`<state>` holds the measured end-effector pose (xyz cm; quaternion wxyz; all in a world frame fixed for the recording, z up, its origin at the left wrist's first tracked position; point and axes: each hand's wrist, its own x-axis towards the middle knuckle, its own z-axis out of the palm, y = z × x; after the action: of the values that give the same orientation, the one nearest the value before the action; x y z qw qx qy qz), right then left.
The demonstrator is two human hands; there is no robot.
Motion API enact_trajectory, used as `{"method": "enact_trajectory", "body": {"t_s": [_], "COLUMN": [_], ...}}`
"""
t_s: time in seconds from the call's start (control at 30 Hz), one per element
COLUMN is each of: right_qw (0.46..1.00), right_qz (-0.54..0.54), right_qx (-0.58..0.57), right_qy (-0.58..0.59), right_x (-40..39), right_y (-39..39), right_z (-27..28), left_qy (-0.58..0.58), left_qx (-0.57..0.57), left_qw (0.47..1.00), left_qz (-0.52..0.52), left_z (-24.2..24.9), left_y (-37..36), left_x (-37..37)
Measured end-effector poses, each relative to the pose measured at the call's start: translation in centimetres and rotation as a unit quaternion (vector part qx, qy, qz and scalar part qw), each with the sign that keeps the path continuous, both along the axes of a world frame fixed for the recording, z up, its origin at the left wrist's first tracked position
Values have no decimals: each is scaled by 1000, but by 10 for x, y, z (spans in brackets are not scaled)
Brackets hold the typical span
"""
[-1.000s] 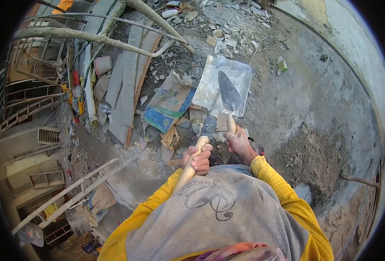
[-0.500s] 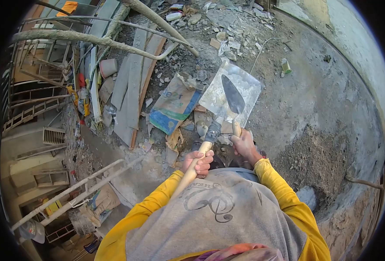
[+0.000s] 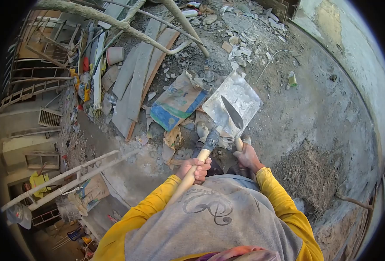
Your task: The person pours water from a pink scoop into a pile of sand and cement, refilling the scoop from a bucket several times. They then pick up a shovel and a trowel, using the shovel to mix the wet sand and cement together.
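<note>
My left hand (image 3: 194,170) is wrapped round the pale wooden handle of a square-bladed shovel (image 3: 232,99), whose broad blade is coated with whitish residue. Dark wrapping covers the handle where it meets the blade. My right hand (image 3: 249,156) grips the short wooden handle of a pointed trowel (image 3: 231,111). The trowel's narrow dark blade is turned partly on edge and overlaps the shovel blade in this view. To the left of the shovel, a torn cement bag (image 3: 179,103) with blue and green print lies on the ground.
Long boards (image 3: 141,69) and a whitish bucket (image 3: 115,55) lie at upper left, under mortar-crusted poles (image 3: 114,24). Broken rubble (image 3: 240,48) covers the ground ahead. A gravelly soil pile (image 3: 312,174) is on my right, near a wall (image 3: 353,48). A wooden ladder (image 3: 70,179) stands lower left.
The trowel blade has rolled from showing its flat face to nearly edge-on, and my right hand sits slightly lower. My left hand keeps its grip on the shovel. The view has shifted a little.
</note>
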<state>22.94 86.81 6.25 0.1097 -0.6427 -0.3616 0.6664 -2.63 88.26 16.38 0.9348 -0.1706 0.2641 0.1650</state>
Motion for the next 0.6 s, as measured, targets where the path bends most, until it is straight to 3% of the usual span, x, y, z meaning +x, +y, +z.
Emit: {"method": "enact_trajectory", "body": {"t_s": [0.03,0.1,0.17,0.27,0.37,0.43,0.6], "right_qw": [1000,995,994,990,992,996,991], "right_qz": [8,-89,-98,-142,-94,-39,15], "right_qx": [4,17,38,8,-85,-76,-123], "right_qy": [-1,36,42,-16,-20,-21,-53], "right_x": [-2,-6,-7,-3,1,0,-38], "right_y": [-2,-6,-7,1,25,29,71], "right_z": [0,-3,-7,-32,-28,-50,-39], "left_qy": [29,58,165,285,374,456,497], "left_qx": [11,23,60,138,175,183,130], "left_qw": [1000,998,984,948,910,871,857], "left_qz": [-6,-1,-22,-30,-30,-31,37], "left_z": [0,0,1,3,9,9,-16], "left_y": [-4,-5,-11,-14,-16,-22,-44], "left_x": [-8,-25,-44,-72,-101,-123,-196]}}
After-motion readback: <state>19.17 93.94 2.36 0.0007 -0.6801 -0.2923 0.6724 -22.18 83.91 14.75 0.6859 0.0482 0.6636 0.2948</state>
